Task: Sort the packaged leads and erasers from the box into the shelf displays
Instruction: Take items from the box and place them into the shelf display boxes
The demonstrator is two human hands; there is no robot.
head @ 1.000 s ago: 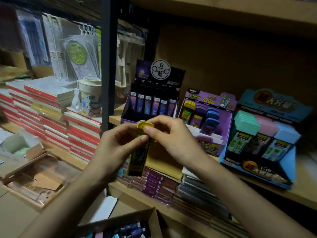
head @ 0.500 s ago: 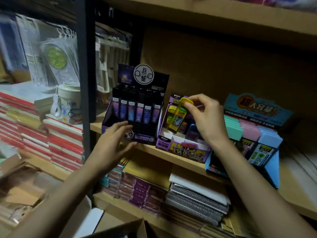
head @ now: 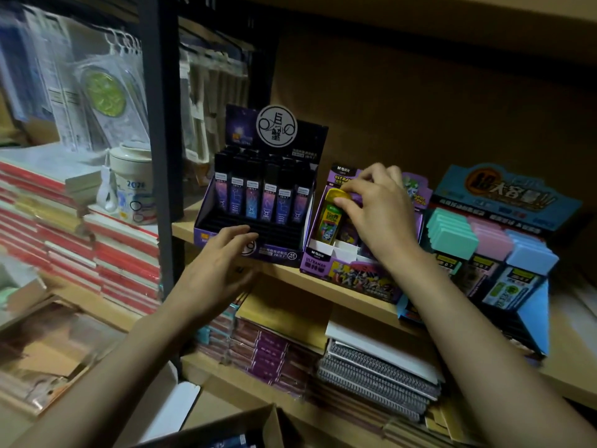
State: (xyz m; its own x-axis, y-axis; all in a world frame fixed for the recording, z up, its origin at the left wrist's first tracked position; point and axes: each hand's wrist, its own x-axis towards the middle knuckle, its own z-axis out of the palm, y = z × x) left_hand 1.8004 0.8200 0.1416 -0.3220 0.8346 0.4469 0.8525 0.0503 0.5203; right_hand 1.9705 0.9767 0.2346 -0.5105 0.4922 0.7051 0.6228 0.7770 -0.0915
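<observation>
The right hand (head: 378, 211) pinches a pack (head: 330, 218) of leads by its yellow cap, thumb and fingertips curled round the top. The pack leans at a tilt over the left rear slot of the purple display (head: 323, 265), its foot low among the dividers (head: 344, 250); I can't tell whether it has seated. The left hand (head: 219, 263) holds nothing, fingers loose and spread right at the front lip of the black display (head: 277, 252); whether it touches the card I cannot say. I would worry most about the tilt: if the pack goes in crooked, its corner could catch a divider and buckle it, or it could end up in the wrong slot. The display is only light printed card near the edge of the wooden shelf (head: 284, 274), so a firm downward push might nudge it forward or tip it, and the wrist could brush the blue display (head: 536, 318) just beside it. The pack looks like hard, glossy plastic, a slim flat case with a rounded cap and a green label, so it may be slippery in a fingertip grip. The black display is stepped card with tall narrow cases upright in rows; the blue one carries chunky pastel blocks, smooth and square-edged. The cardboard box (head: 274, 425) sits below, near the bottom edge, with more packs inside.
</observation>
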